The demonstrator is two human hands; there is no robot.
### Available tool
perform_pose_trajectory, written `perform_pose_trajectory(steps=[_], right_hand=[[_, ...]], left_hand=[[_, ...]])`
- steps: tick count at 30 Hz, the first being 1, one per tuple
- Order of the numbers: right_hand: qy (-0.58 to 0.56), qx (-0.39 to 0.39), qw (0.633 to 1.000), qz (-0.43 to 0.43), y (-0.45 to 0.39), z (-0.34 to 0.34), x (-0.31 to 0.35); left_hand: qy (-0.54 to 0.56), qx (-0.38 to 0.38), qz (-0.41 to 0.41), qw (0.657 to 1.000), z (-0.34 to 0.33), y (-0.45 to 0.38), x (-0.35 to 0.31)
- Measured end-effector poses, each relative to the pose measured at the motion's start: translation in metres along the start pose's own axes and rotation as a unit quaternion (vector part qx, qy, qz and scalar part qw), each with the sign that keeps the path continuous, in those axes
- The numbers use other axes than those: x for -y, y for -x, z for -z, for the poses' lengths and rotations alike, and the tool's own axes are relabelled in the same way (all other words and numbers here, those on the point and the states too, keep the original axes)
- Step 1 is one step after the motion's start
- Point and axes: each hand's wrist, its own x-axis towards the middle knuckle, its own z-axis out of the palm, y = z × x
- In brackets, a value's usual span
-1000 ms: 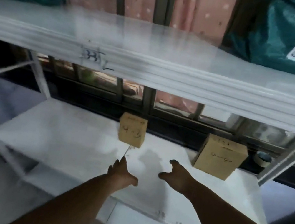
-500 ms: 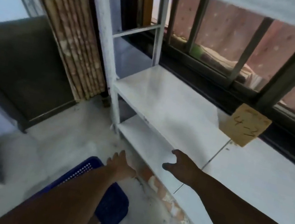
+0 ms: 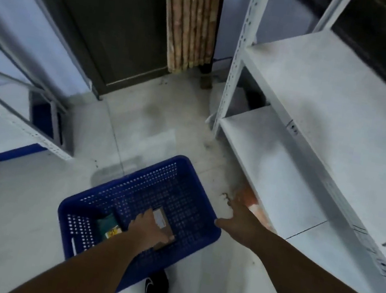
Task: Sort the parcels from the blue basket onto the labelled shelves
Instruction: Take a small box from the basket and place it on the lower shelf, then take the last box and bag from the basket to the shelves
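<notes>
On the floor, blue basket (image 3: 141, 204) beside white shelves (image 3: 323, 96). Left hand (image 3: 150, 228) reaches inside, resting on brown parcel (image 3: 161, 223); grip unclear. Green parcel (image 3: 107, 224) alongside. Right hand (image 3: 241, 218) spread wide, empty, over the floor.

No writing can be read. The brown parcel (image 3: 162, 227) in the blue basket (image 3: 196, 180) carries a white label, too blurred to make out. The dark green parcel (image 3: 107, 224) beside it shows a yellow-and-black mark, illegible. Small dark marks on the shelf edge (image 3: 292, 127) cannot be deciphered either.
</notes>
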Motion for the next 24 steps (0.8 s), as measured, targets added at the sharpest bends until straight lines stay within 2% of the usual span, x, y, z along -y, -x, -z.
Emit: perform_pose_trajectory(steps=[4, 9, 12, 15, 19, 21, 24], right_hand=[[0.012, 0.034, 0.998, -0.041, -0.037, -0.043, 0.002], [0.002, 0.068, 0.997, -0.042, -0.083, -0.108, -0.010], [0.001, 0.085, 0.996, -0.041, -0.110, -0.146, -0.024], [-0.009, 0.092, 0.995, -0.030, -0.135, -0.180, -0.045], [0.006, 0.101, 0.994, -0.045, -0.159, -0.212, -0.056], [0.028, 0.104, 0.992, -0.058, -0.172, -0.224, -0.055], [0.039, 0.101, 0.992, -0.066, -0.201, -0.244, -0.063]], left_hand=[[0.057, -0.004, 0.040, 0.998, 0.000, -0.014, 0.043], [0.096, -0.024, 0.094, 0.991, -0.005, -0.030, 0.086], [0.100, -0.040, 0.115, 0.988, -0.008, -0.061, 0.134], [0.113, -0.023, 0.162, 0.980, -0.018, -0.109, 0.199], [0.087, -0.053, 0.170, 0.980, -0.003, -0.112, 0.201], [0.083, -0.064, 0.180, 0.978, -0.005, -0.133, 0.222], [0.116, -0.092, 0.215, 0.965, -0.037, -0.208, 0.308]])
